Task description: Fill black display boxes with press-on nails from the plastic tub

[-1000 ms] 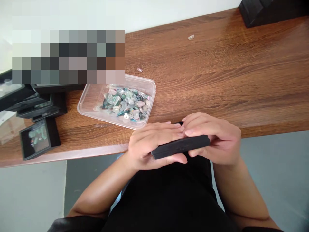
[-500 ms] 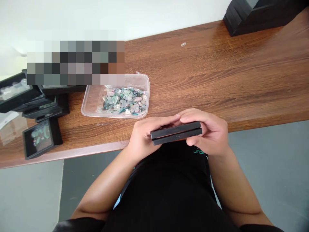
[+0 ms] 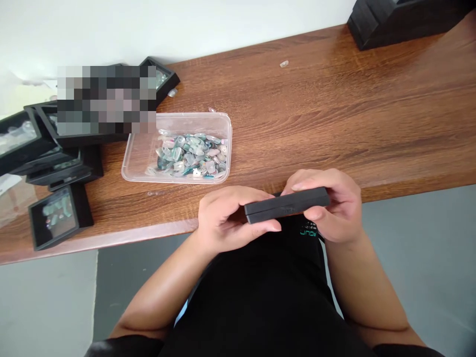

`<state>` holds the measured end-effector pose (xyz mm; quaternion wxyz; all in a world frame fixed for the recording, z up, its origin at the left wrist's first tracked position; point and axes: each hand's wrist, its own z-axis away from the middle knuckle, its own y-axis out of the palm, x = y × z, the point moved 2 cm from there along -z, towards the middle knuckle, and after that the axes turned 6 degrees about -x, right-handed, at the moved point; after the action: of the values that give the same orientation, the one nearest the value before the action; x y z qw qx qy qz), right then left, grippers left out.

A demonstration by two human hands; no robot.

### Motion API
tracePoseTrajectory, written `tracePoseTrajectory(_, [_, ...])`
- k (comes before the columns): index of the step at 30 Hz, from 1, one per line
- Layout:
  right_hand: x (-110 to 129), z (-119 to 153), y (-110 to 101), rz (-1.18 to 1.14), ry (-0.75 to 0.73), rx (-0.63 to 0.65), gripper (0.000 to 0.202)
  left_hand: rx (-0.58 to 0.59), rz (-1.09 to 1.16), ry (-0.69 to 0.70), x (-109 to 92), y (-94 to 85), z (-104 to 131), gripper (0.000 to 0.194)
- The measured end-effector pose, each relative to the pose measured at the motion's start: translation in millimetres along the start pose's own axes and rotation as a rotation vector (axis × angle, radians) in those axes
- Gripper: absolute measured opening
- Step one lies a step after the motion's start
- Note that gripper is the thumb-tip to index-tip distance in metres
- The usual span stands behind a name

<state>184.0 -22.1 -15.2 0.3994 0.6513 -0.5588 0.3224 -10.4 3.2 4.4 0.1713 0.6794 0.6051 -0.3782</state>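
A slim black box (image 3: 286,206) is held edge-on between my two hands, just off the table's front edge. Its two halves now lie pressed together, with only a thin seam along the side. My left hand (image 3: 226,218) grips the left end, thumb below and fingers above. Around the right end, my right hand (image 3: 334,203) is closed, its thumb on the lower side. The broad faces and any contents of the box are hidden. Beyond my left hand stands a clear plastic tub (image 3: 130,168) with many pale green, white and pink false nails in it.
Several black display boxes with clear windows, one of them a small box (image 3: 61,215), crowd the table's left side. A blurred patch covers part of them. Black boxes (image 3: 397,25) are stacked at the far right. A loose clear nail (image 3: 284,64) lies on the wooden table (image 3: 334,109).
The gap between the box's two halves has closed. Both hands and the box have shifted slightly right, and my left thumb now shows underneath the box.
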Motion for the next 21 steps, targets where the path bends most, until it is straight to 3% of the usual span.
tracePoseTrajectory(4, [1.2,1.7,9.2,-0.025,0.069,-0.008,0.023,0.001,-0.048,0.032,-4.0,6.7,-1.0,0.025])
tracePoseTrajectory(7, [0.8,4.8,20.8,-0.029,0.097,-0.077,0.028,-0.088,-0.059,0.002,-5.2,15.3,3.8,0.027])
tracePoseTrajectory(10, [0.1,6.0,28.6,-0.045,0.055,-0.12,0.03,-0.217,-0.019,0.006,-5.4,22.7,9.3,0.03])
tracePoseTrajectory(18, [6.8,-1.0,33.4,-0.004,-0.006,-0.139,0.03,-0.282,0.01,0.024,-6.1,25.8,4.2,0.035])
tracePoseTrajectory(21, [10.1,-4.6,37.4,0.033,-0.092,-0.156,0.027,-0.346,0.044,0.041,-5.4,27.2,4.3,0.039])
